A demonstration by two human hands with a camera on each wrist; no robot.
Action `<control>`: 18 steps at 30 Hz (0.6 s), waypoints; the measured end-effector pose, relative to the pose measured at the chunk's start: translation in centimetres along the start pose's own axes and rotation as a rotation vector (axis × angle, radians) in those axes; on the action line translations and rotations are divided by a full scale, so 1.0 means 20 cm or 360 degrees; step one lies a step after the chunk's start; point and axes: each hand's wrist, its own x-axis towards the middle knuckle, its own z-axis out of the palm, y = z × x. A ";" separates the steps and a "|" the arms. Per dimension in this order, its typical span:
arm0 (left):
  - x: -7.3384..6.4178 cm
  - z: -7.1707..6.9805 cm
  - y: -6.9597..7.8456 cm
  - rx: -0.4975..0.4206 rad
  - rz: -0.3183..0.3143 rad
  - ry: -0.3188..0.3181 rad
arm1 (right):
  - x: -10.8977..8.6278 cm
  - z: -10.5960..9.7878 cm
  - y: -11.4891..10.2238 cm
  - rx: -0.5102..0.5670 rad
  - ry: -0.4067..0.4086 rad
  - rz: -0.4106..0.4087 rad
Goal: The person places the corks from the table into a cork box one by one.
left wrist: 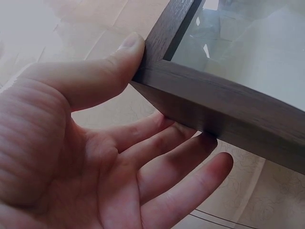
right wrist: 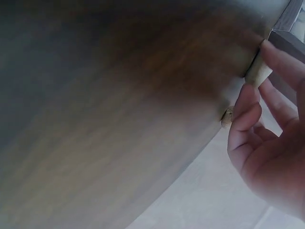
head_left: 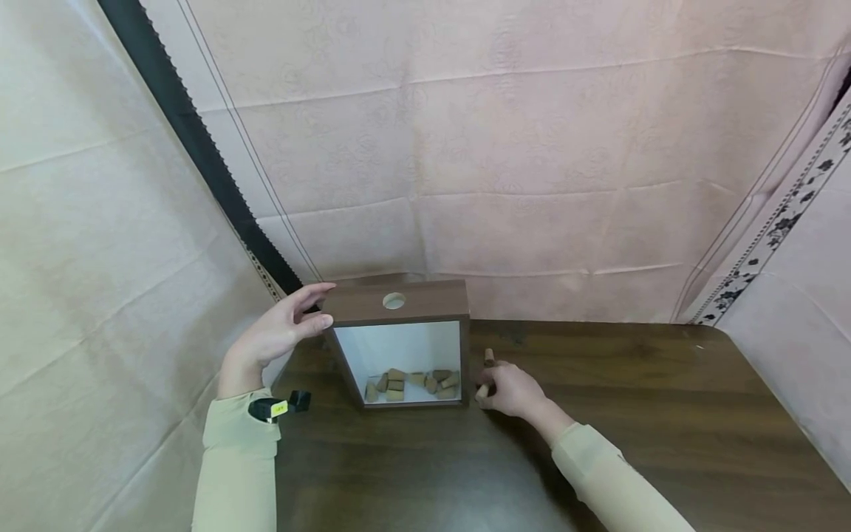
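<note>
A brown box (head_left: pixel 399 320) with a clear front and a round hole (head_left: pixel 394 301) in its top stands on the table. Several corks (head_left: pixel 395 386) lie inside on its floor. My left hand (head_left: pixel 282 332) grips the box's upper left corner, the thumb at the front edge and fingers along the side; in the left wrist view some fingertips (left wrist: pixel 224 164) stand loose. To the right of the box, my right hand (head_left: pixel 512 389) pinches a cork (right wrist: pixel 259 71) between thumb and fingers. Another cork (head_left: pixel 489 355) is just beyond that hand on the table.
The dark wooden table (head_left: pixel 631 414) extends to the right and toward me. A pale cloth (head_left: pixel 518 185) hangs behind the box, with more cloth (head_left: pixel 100 295) on the left. A black strap (head_left: pixel 272 408) is around my left wrist.
</note>
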 end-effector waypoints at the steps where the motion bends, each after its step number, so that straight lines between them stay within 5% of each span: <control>1: 0.00 0.00 0.00 0.0000 0.0002 0.0000 | -0.01 0.00 0.00 0.0000 -0.0005 -0.0001; 18: 0.00 0.00 0.01 -0.0012 -0.0007 -0.0014 | -0.16 -0.08 0.09 0.0277 -0.0060 0.0029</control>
